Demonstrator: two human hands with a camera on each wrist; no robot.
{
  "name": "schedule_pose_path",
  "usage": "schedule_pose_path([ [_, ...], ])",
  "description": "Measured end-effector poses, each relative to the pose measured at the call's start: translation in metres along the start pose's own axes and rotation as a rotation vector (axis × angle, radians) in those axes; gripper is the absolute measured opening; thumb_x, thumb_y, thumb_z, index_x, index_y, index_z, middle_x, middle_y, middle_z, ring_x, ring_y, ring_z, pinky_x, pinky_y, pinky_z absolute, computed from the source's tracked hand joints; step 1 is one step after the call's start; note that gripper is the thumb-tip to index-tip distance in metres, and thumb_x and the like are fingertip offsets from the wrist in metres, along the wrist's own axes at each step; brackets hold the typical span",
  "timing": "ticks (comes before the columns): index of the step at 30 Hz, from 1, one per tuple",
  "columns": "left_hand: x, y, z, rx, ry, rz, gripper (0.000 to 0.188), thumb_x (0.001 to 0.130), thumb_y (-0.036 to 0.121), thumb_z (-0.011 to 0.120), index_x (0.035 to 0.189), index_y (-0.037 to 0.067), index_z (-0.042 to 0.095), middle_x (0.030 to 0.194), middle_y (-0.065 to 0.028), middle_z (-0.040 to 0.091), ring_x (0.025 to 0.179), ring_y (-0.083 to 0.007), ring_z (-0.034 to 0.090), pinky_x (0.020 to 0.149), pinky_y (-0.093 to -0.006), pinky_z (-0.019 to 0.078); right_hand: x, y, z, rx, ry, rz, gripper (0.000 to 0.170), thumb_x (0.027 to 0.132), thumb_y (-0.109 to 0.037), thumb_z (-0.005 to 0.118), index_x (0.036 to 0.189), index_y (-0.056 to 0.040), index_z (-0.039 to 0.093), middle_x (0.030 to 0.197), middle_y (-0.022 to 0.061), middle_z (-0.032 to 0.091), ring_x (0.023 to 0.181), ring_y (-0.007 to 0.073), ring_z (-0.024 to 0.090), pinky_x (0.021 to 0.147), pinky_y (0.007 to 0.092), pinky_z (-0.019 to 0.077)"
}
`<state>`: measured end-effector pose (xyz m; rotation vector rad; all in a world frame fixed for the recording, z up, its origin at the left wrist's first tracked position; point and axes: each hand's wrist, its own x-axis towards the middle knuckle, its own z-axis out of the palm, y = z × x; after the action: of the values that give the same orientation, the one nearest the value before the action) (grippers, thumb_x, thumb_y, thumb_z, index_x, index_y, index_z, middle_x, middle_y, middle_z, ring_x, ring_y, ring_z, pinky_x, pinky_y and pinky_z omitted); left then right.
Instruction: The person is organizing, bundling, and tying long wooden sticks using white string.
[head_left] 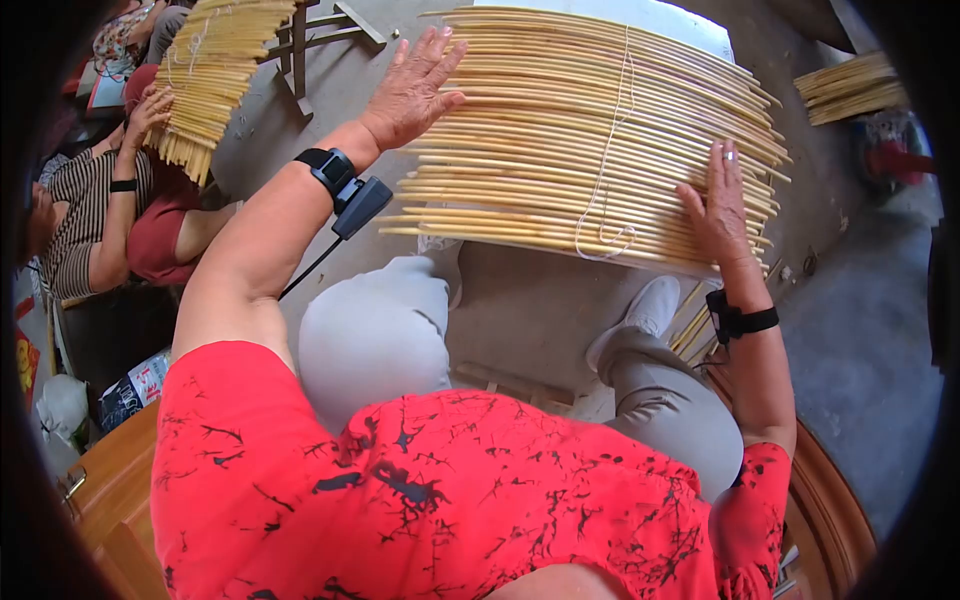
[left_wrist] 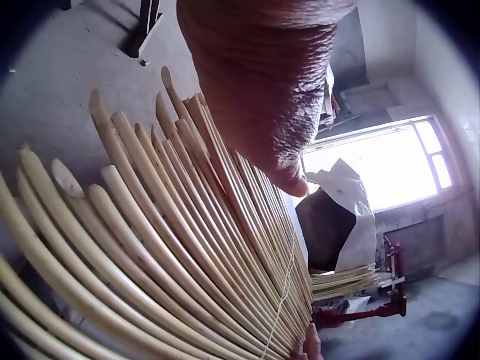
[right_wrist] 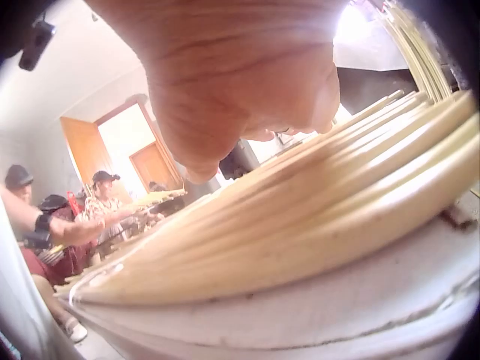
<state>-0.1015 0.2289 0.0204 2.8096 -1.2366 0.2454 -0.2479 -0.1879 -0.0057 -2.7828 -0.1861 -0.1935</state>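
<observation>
A row of pale wooden sticks (head_left: 540, 130) lies side by side over a white board (head_left: 690, 28), with a thin white string (head_left: 608, 165) running across them. At the row's left ends, the left hand (head_left: 412, 92) is spread with fingers extended; in its wrist view the hand (left_wrist: 262, 82) is over the stick ends. The right hand (head_left: 718, 205) rests on the sticks near their right ends, fingers straight. In the right wrist view the right hand (right_wrist: 240, 97) is above the sticks (right_wrist: 300, 232), its fingertips partly hidden.
At the left sits another person in a striped top (head_left: 75, 190), holding a similar bundle of sticks (head_left: 205, 85). A wooden stand (head_left: 297, 60) is behind. More sticks (head_left: 850, 88) lie at the upper right. The wearer's knees are below the board's near edge.
</observation>
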Motion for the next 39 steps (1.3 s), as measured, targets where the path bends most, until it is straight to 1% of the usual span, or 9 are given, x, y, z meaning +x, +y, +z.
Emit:
schedule_pose_path([
  [3,-0.021,0.016,-0.012,0.055,-0.089,0.047,0.068,0.088,0.056,0.024,0.139,0.012,0.019,0.145,-0.0108,0.014,0.134,-0.0268,0.010,0.107,-0.0456,0.0041,-0.013,0.000,-0.033,0.220,0.022,0.062,0.071,0.083,-0.028,0.058,0.136,-0.0005,0.020,0.141,0.0227,0.019,0.131,0.0320,0.021,0.105,0.0381,0.0199],
  [6,-0.031,0.036,-0.011,0.157,-0.322,0.082,0.070,0.087,0.057,0.025,0.139,0.012,0.018,0.145,-0.0117,0.015,0.134,-0.0265,0.010,0.108,-0.0445,0.0030,-0.051,0.014,-0.068,0.295,-0.017,0.117,0.052,0.084,-0.018,0.057,0.129,-0.0025,0.037,0.129,0.0181,0.040,0.119,0.0258,0.042,0.096,0.0327,0.0351],
  [8,-0.030,0.037,-0.005,0.124,-0.299,0.072,0.069,0.087,0.056,0.026,0.139,0.011,0.019,0.145,-0.0117,0.015,0.134,-0.0263,0.011,0.108,-0.0437,0.0029,-0.093,0.019,-0.087,0.500,-0.067,0.214,0.034,0.085,-0.012,0.056,0.117,-0.0017,0.051,0.109,0.0117,0.058,0.098,0.0191,0.056,0.082,0.0257,0.0454],
  [11,-0.015,0.046,-0.013,-0.001,-0.272,0.052,0.063,0.090,0.048,0.031,0.139,0.009,0.021,0.145,-0.0120,0.016,0.134,-0.0267,0.011,0.107,-0.0430,0.0034,-0.167,0.002,-0.109,0.474,-0.077,0.443,0.027,0.085,-0.014,0.056,0.108,-0.0004,0.055,0.101,0.0119,0.059,0.086,0.0215,0.059,0.073,0.0276,0.0468],
  [17,-0.035,0.003,-0.031,0.041,-0.274,0.057,0.060,0.091,0.046,0.033,0.139,0.012,0.023,0.145,-0.0111,0.016,0.135,-0.0288,0.008,0.105,-0.0483,0.0035,-0.343,0.013,-0.032,0.274,-0.422,0.994,0.048,0.074,-0.033,0.064,0.107,0.0004,0.057,0.103,0.0218,0.058,0.095,0.0356,0.056,0.080,0.0412,0.0452],
  [21,-0.053,0.025,-0.101,-0.336,-0.272,-0.022,0.055,0.095,0.037,0.027,0.137,0.002,0.020,0.144,-0.0134,0.019,0.134,-0.0257,0.010,0.108,-0.0357,0.0046,-0.427,0.007,0.028,0.208,-0.334,1.120,0.050,0.071,-0.031,0.067,0.106,0.0028,0.056,0.095,0.0223,0.060,0.089,0.0324,0.059,0.078,0.0386,0.0468],
  [26,-0.092,0.101,-0.186,-0.625,-0.328,-0.281,0.062,0.094,0.045,0.023,0.138,0.003,0.018,0.144,-0.0116,0.017,0.134,-0.0231,0.013,0.108,-0.0366,0.0073,-0.434,0.022,0.071,0.233,-0.265,1.283,0.048,0.070,-0.026,0.067,0.105,0.0024,0.054,0.105,0.0227,0.055,0.096,0.0363,0.054,0.081,0.0409,0.0447],
  [32,-0.114,0.168,-0.212,-0.675,-0.146,-0.392,0.064,0.093,0.049,0.022,0.139,0.005,0.017,0.144,-0.0105,0.017,0.133,-0.0231,0.015,0.108,-0.0385,0.0094,-0.368,0.070,0.086,0.133,0.058,1.151,0.033,0.075,-0.014,0.058,0.104,-0.0023,0.047,0.102,0.0213,0.051,0.090,0.0413,0.054,0.076,0.0450,0.0459],
  [39,-0.125,0.158,-0.212,-0.594,0.005,-0.556,0.063,0.093,0.044,0.025,0.137,0.000,0.017,0.141,-0.0173,0.021,0.131,-0.0269,0.021,0.107,-0.0376,0.0156,-0.300,0.135,0.097,0.021,-0.051,1.217,0.024,0.083,-0.007,0.040,0.105,-0.0002,0.046,0.100,0.0222,0.053,0.084,0.0382,0.059,0.071,0.0454,0.0495],
])
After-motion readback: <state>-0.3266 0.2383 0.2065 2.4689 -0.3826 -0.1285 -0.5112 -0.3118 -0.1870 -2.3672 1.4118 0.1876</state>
